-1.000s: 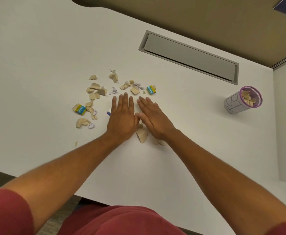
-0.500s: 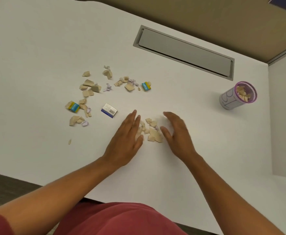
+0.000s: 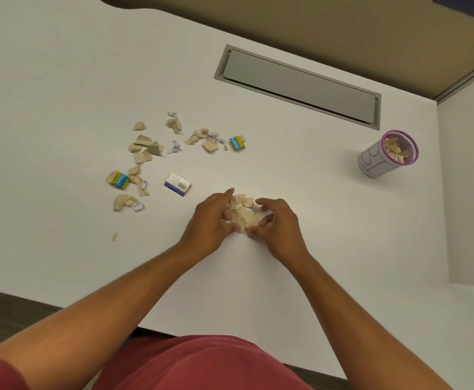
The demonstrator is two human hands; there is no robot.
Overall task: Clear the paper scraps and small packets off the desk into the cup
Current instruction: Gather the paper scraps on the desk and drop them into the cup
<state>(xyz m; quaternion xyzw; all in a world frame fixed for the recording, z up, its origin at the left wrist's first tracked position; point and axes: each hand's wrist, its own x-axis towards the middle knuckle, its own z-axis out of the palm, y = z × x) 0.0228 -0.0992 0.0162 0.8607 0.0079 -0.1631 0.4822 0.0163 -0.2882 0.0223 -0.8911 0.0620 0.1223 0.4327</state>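
Paper scraps (image 3: 242, 213), tan and torn, sit bunched in a small heap near the middle of the white desk (image 3: 61, 66), cupped between both hands. Left hand (image 3: 211, 220) curls loosely around the heap's left side, fingers touching the scraps; right hand (image 3: 279, 226) curves around the right side, thumb and fingertips pressed against the pile. Neither has lifted it. More loose scraps (image 3: 145, 149) lie scattered toward the left edge, among two yellow-and-teal packets (image 3: 120, 180) (image 3: 237, 143) and a small blue-and-white box (image 3: 178, 184). Purple-rimmed cup (image 3: 387, 154) stands near the right edge, already holding scraps, beside the grey cable hatch (image 3: 297, 87).
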